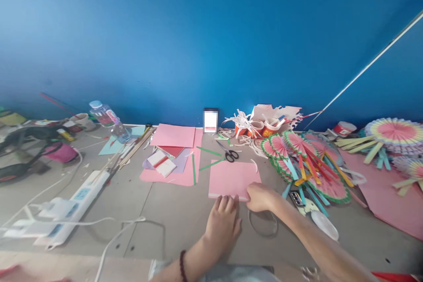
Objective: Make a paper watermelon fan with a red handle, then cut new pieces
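A pink sheet of paper [234, 176] lies on the grey table in front of me, with a whitish strip along its near edge. My left hand [224, 218], a dark bead bracelet on its wrist, rests its fingers flat on that near edge. At the sheet's near right corner, my right hand [259, 197] is closed, its fingers pinched on the paper. Below my right hand lies a thin clear ring [263, 224], perhaps a tape roll. Black-handled scissors [230, 155] lie just beyond the sheet.
Left are stacked papers [173, 135], a tilted plastic bottle [110, 119] and a power strip [77, 205] with white cables. Right are several pleated paper fans [300, 143], a phone [296, 198] and a white mouse [324, 224]. Red cups [271, 127] stand by the blue wall.
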The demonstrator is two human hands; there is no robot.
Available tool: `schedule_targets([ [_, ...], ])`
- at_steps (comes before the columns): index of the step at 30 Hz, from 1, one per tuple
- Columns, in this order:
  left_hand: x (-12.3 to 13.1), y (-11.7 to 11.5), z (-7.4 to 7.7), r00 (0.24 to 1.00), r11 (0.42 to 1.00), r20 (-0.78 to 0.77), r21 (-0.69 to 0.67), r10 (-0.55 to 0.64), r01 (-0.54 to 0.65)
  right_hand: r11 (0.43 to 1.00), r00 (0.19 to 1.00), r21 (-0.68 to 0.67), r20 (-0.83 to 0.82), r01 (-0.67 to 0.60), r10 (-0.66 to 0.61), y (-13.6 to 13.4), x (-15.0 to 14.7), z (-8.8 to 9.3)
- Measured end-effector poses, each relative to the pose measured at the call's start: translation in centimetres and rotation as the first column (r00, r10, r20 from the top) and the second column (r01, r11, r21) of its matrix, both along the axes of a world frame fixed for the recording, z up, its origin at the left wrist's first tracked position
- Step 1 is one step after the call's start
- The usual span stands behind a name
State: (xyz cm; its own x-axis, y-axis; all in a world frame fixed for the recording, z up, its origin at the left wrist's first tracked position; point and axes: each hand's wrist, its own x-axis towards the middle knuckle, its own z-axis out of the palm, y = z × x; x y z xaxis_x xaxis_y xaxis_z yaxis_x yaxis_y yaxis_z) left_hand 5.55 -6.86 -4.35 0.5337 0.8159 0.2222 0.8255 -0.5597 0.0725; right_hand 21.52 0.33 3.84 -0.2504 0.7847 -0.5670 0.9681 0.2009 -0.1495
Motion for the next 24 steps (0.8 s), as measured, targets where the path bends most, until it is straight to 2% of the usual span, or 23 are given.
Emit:
schedule_targets([
  [6,-0.4,-0.6,0.6,0.999,0.999,0.004,0.003,0.043,-0.043,0.998,0.997,0.031,-0.05,-0.06,0.062,-0.3,0.6,0.7],
  [14,-0.2,-0.4,-0.7,0.996,0.995,0.024,0.052,0.084,-0.086,0.993,0.993,0.072,-0.07,-0.095,0.1,-0.1,-0.2,0.0],
  [21,0.3,-0.4,-0.2,0.999,0.995,0.015,0.089,0.034,-0.035,0.992,0.994,0.08,-0.047,-0.093,0.097,-0.2,-0.3,-0.5],
  [24,0.3,-0.5,-0.5,1.0,0.993,-0.003,0.112,0.027,-0.026,0.987,0.998,0.154,-0.025,-0.054,0.058,-0.8,-0.8,-0.9],
])
